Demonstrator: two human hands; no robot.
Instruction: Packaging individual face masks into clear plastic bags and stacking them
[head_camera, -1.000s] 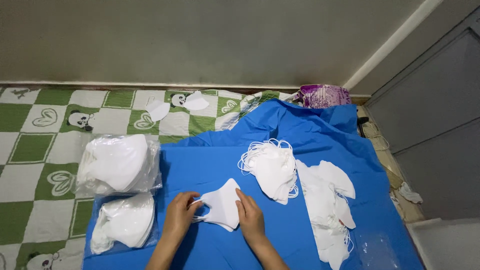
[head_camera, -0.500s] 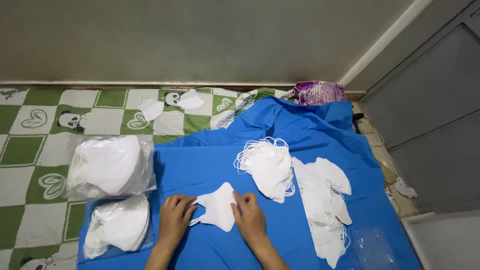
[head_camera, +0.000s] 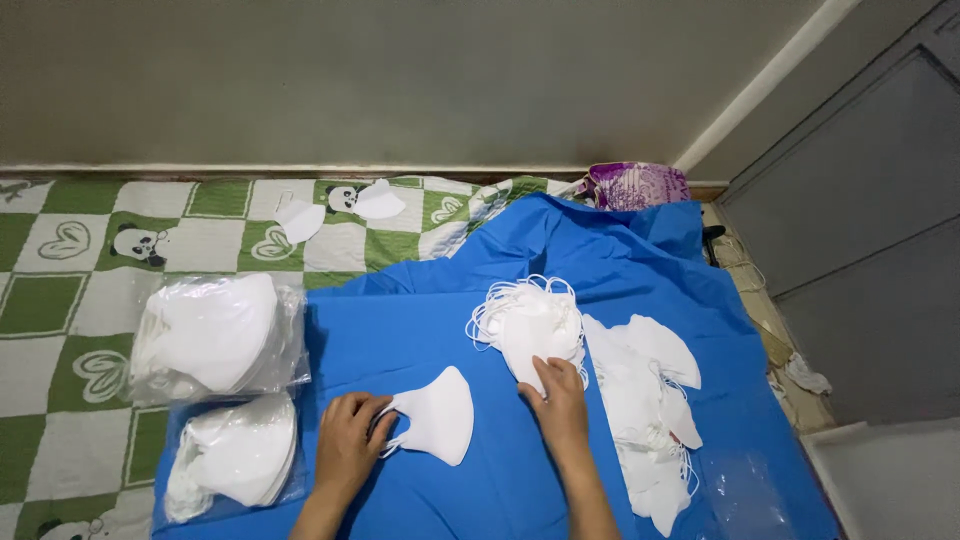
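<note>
White folded fabric face mask (head_camera: 436, 415) lies flat on the blue cloth sheet (head_camera: 400, 340), now pinned only by the left hand (head_camera: 350, 445) pinching its ear-loop edge; the right hand (head_camera: 558, 400) has left it and rests fingers-down on the loose mask pile (head_camera: 530, 325) just ahead. Left of the left hand, two clear plastic bags (head_camera: 215, 340) hold stacked white masks.

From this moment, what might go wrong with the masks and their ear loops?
1. The right hand reaches onto the loose pile, whose ear loops lie crossed; lifting one mask may drag others along.
2. The left hand holds the single mask only at its loop end; a pull could stretch the loop.
3. The long stack sits near the edge of the blue sheet; masks may slide onto the floor.
</note>
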